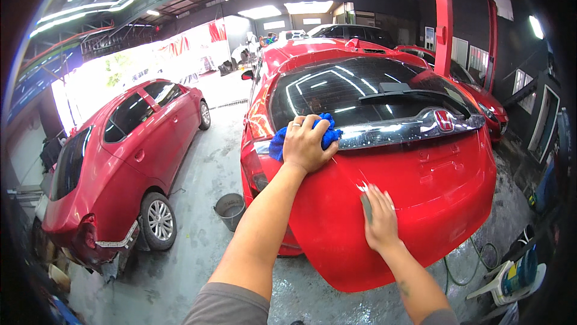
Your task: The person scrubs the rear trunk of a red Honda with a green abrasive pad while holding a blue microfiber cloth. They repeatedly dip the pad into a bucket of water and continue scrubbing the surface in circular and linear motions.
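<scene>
A red car's raised tailgate (415, 187) stands in front of me, with a dark rear window (354, 87) and a chrome trim strip (384, 135). My left hand (308, 144) grips a bunched blue cloth (276, 143) at the left end of the strip. Lower down, my right hand (380, 217) lies on the red panel, its fingers stretched over a thin grey-green pad (366, 208). Most of that pad is hidden, so I cannot tell whether it is sandpaper. Pale streaks mark the paint just above these fingers.
A dark red sedan (144, 138) is parked at left. Beside the tailgate, a black bucket (230, 209) stands on the wet grey floor (201, 247). At lower right are a hose (481, 265) and a white stool (499, 292) bearing a container (522, 272). A red post (442, 18) rises behind.
</scene>
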The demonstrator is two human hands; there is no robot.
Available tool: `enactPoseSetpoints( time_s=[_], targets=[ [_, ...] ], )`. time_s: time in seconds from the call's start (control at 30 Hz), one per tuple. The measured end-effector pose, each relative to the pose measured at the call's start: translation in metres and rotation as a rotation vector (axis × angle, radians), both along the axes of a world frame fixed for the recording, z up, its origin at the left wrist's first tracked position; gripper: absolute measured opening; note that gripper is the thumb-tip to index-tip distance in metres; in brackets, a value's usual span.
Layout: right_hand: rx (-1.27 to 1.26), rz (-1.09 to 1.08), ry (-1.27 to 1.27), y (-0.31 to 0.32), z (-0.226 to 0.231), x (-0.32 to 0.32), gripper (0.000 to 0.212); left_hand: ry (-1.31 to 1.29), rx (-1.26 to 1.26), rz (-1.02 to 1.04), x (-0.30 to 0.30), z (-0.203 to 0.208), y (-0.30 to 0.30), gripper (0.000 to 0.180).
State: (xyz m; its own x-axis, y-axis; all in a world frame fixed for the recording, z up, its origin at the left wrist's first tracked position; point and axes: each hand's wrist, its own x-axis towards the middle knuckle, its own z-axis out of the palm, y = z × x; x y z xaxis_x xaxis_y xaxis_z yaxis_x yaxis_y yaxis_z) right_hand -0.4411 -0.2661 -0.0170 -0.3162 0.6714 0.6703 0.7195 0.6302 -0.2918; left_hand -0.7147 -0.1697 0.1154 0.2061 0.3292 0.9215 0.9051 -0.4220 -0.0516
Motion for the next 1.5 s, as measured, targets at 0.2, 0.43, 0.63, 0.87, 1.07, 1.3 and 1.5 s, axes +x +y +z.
enactPoseSetpoints(
  time_s=[0.2, 0.43, 0.63, 0.87, 1.07, 1.3, 1.5],
  targets=[
    [0.031, 0.110, -0.105, 0.016, 0.020, -0.017, 0.066, 0.002, -0.017, 0.015, -0.013, -0.004, -0.004, 0.043],
    [-0.021, -0.032, -0.132, -0.038, -0.033, 0.051, 0.074, -0.023, -0.012, 0.004, -0.001, -0.001, -0.003, 0.042],
    [0.012, 0.028, -0.011, 0.029, 0.015, -0.052, 0.077, -0.017, -0.010, 0.023, -0.007, -0.004, -0.001, 0.043],
    [0.008, -0.157, -0.205, 0.026, 0.011, -0.021, 0.069, -0.029, 0.011, 0.007, -0.007, -0.002, -0.002, 0.040],
    [-0.059, -0.069, -0.019, 0.033, 0.029, -0.073, 0.062, -0.034, 0.011, 0.004, -0.004, -0.004, 0.002, 0.041],
    [-0.126, -0.382, -0.136, 0.050, 0.038, -0.044, 0.063, -0.033, -0.016, 0.010, -0.010, -0.003, -0.002, 0.044],
    [-0.132, -0.216, -0.187, 0.046, 0.044, -0.063, 0.066, -0.022, 0.017, 0.001, -0.014, -0.007, 0.000, 0.044]
  ],
)
